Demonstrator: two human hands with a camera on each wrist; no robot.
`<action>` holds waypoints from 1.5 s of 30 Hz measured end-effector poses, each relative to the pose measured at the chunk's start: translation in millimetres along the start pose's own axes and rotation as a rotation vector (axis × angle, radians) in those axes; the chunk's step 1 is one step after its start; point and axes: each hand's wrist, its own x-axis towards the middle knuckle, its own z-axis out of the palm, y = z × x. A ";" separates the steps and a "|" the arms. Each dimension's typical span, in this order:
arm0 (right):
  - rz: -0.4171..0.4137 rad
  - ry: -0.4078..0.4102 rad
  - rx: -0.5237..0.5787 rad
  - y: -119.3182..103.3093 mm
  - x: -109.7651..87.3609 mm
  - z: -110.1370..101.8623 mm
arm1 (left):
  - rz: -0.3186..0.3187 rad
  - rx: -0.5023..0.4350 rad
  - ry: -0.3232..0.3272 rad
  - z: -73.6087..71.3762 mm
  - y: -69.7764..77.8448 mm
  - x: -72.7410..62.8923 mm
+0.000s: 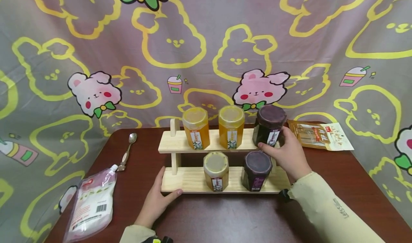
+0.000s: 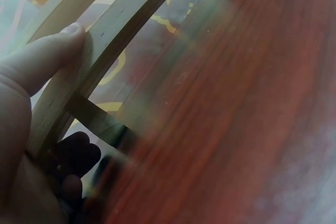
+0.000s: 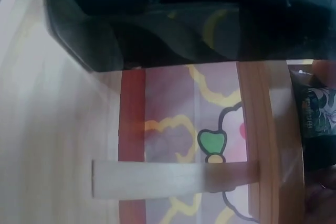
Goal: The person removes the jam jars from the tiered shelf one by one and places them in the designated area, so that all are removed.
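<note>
A two-tier pale wooden rack [image 1: 190, 180] stands on the table with hexagonal jars on it. My left hand [image 1: 156, 200] grips the left end of its lower board, the thumb on the front edge and fingers beneath in the left wrist view. My right hand [image 1: 291, 157] holds a dark purple jar [image 1: 270, 119] at the right end of the upper board, thumb across its front by the label. To its left on that tier are two yellow jars [image 1: 231, 128]. On the lower board are a pale-lidded jar [image 1: 216, 168] and another dark jar [image 1: 257, 168].
Left of the rack lie a white-and-pink spouted pouch [image 1: 93, 203] and a metal spoon [image 1: 127, 152]. A brown-and-cream packet [image 1: 318, 135] lies behind the right hand. A patterned curtain [image 1: 206, 50] hangs behind the dark red table [image 1: 206, 218].
</note>
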 end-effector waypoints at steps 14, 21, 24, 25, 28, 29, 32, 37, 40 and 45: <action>-0.141 0.077 -0.157 7.8 -9.9 -9.8 | -0.013 -0.006 0.009 -0.9 -0.6 1.4; -0.192 0.120 -0.164 9.3 -15.6 -16.8 | 0.005 -0.006 0.016 -2.3 -2.4 1.5; -0.202 0.119 -0.157 11.7 -17.9 -20.5 | 0.008 -0.008 0.020 -2.5 -3.1 1.0; -0.205 0.119 -0.158 12.5 -18.6 -21.6 | 0.011 -0.008 0.023 -2.6 -3.4 0.8; -0.206 0.125 -0.170 15.1 -21.3 -25.8 | 0.020 -0.007 0.033 -2.2 -3.9 0.4; -0.205 0.128 -0.172 15.9 -22.3 -27.2 | 0.023 -0.004 0.034 -1.9 -4.2 0.5; -0.194 0.129 -0.183 18.0 -25.8 -32.1 | 0.026 -0.005 0.033 -0.8 -4.8 0.4; -0.153 0.127 -0.194 20.4 -31.9 -38.7 | 0.039 -0.018 0.037 0.8 -6.1 0.0; -0.136 0.128 -0.203 22.9 -35.5 -43.2 | 0.049 -0.020 0.042 1.2 -6.5 0.2; -0.143 0.126 -0.194 27.3 -39.0 -50.0 | 0.044 -0.015 0.045 1.0 -7.7 0.2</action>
